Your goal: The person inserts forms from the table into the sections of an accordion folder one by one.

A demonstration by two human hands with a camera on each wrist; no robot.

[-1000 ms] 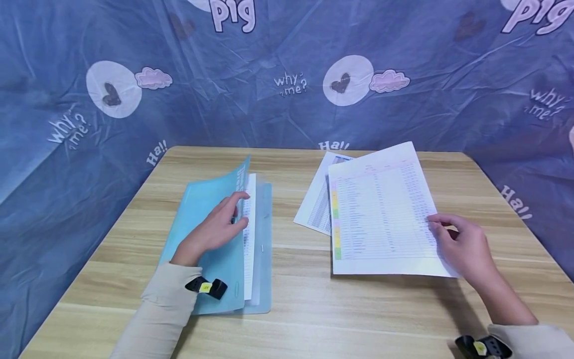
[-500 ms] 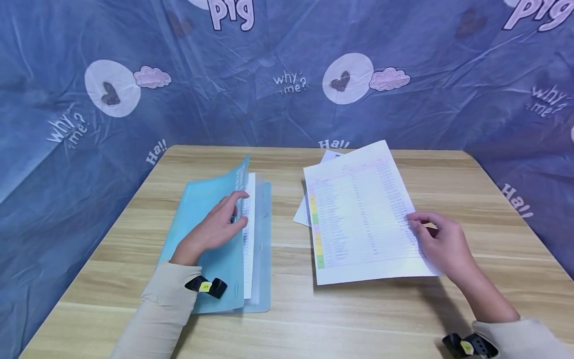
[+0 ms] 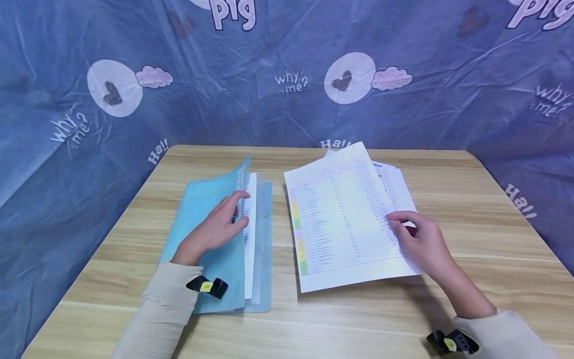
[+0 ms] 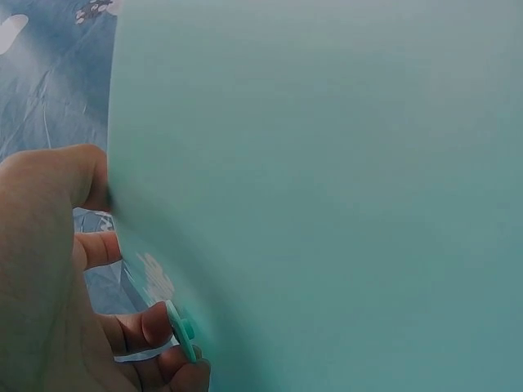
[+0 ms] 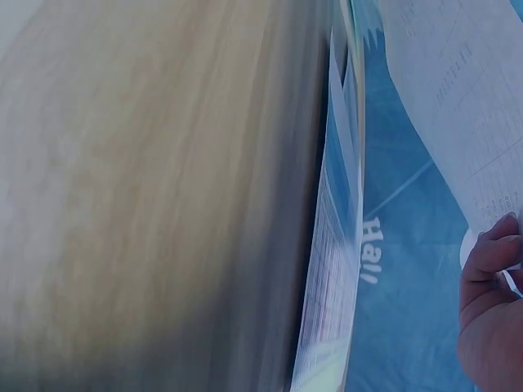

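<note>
Above the tabletop (image 3: 341, 324), the right grip (image 3: 419, 242) pinches a sheet (image 3: 341, 219) one-sidedly; sagging could crease it. Left grip (image 3: 212, 230) holds a folder (image 3: 202, 199).

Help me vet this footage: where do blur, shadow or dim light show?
Head: bright, sheet too finely printed to read, soft shadow on the table below the right hand; left wrist: dim, folder shaded near the left hand; right wrist: dim, table grain smeared.
</note>
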